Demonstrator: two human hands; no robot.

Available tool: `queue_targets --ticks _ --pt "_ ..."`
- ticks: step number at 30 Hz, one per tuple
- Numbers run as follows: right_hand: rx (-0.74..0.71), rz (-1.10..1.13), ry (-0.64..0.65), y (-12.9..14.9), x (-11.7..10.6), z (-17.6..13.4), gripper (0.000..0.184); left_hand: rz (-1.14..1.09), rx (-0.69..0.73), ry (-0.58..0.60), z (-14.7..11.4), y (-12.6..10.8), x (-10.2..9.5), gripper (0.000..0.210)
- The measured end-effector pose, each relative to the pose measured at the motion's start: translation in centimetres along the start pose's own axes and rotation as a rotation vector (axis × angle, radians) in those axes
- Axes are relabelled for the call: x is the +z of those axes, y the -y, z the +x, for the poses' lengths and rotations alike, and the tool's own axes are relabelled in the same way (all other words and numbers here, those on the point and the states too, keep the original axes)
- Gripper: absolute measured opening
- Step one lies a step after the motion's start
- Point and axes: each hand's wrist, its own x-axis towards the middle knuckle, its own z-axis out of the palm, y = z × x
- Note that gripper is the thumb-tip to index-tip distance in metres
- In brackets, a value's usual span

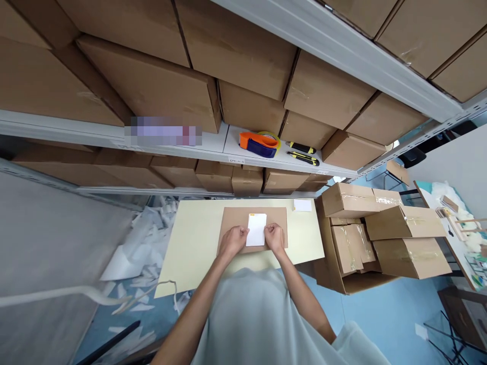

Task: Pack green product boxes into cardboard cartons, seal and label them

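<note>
A white rectangular card or sheet with a small orange mark at its top (256,231) lies between my two hands, over a flat piece of brown cardboard (234,217). At its left edge, my left hand (235,239) is closed in a pinch. Opposite it, the fingers of my right hand (274,236) pinch the right edge. Whether the white piece rests on the cardboard or is raised slightly, I cannot tell. Under the cardboard is a pale yellow tabletop (198,233). Another small white piece (302,205) lies at the table's far right corner.
Above the table a shelf (213,147) bears cardboard boxes, an orange and blue tape dispenser (258,144) and two yellow-black utility knives (302,152). At right, a large carton (331,274) holds smaller boxes. White paper scraps (133,248) pile up at left, near a white cable (76,292).
</note>
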Motion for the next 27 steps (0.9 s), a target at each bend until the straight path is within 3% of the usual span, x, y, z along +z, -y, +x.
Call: queue_targets --ticks 14,27 --pt "-0.008 -0.155 0.003 0.1 1.1 0.4 0.02 0.14 -0.076 0.0 1.4 -0.4 1.8 0.043" --pt "-0.133 -0.311 0.004 -1.1 2.2 1.0 0.02 0.198 -0.003 -0.137 1.4 0.6 3.3 0.042"
